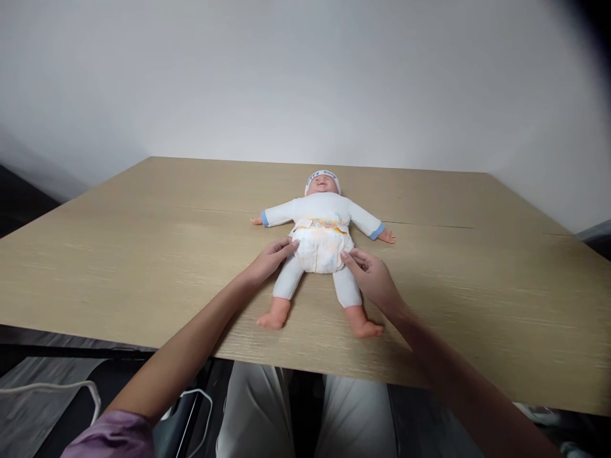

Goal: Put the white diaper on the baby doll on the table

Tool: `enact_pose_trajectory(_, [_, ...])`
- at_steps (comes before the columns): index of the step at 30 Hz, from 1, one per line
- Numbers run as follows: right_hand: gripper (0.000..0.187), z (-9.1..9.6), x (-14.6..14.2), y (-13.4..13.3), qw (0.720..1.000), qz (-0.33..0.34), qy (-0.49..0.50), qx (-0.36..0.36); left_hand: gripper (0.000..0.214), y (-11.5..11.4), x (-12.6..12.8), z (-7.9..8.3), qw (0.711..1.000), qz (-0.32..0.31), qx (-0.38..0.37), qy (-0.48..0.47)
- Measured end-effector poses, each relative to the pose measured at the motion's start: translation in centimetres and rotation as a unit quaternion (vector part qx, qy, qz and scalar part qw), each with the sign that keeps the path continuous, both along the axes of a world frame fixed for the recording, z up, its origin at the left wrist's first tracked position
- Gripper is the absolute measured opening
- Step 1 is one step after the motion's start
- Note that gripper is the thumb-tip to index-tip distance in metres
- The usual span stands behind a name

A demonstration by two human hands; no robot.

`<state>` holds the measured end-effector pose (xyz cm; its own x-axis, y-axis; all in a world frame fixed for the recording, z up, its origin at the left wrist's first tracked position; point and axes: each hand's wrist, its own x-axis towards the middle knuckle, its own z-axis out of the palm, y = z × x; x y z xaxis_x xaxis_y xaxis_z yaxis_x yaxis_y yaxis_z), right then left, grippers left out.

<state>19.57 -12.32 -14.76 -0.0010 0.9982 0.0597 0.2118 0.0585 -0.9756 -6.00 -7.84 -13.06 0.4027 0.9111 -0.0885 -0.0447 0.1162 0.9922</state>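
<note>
Diaper (319, 249): wrapping the doll's (323, 205) hips.
Left hand (271, 259): pinching the diaper's left edge.
Right hand (373, 277): pinching its right edge.
Both hands: ideally easing evenly, gently.

You can count one left hand (274, 257) and one right hand (372, 273), two in all. Before you are one table (119, 254), one doll (321, 205), one diaper (319, 251) and one head covering (323, 173). The doll shows you two arms (280, 214), two blue cuffs (377, 231), two legs (289, 280) and two bare feet (275, 315). Of your clothing, you see two trouser legs (258, 407) and one purple sleeve (113, 437).
</note>
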Motion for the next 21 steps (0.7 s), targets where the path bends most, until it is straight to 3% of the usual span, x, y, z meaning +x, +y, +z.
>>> enact_pose_trajectory(9, [0.042,0.2,-0.4,-0.5,1.0,-0.013,-0.009,0.011,0.049,0.1,-0.2,-0.2,1.0,0.003,0.004,0.017])
enact_pose_trajectory(16, [0.037,0.9,-0.9,-1.5,0.99,-0.063,-0.11,0.069,0.046,0.3,-0.2,-0.3,0.999,0.02,0.032,0.036])
enact_pose_trajectory(21, [0.033,0.9,-0.7,-1.3,0.962,-0.099,-0.21,0.145,0.046,-0.3,0.1,-0.2,0.991,0.066,0.093,0.073])
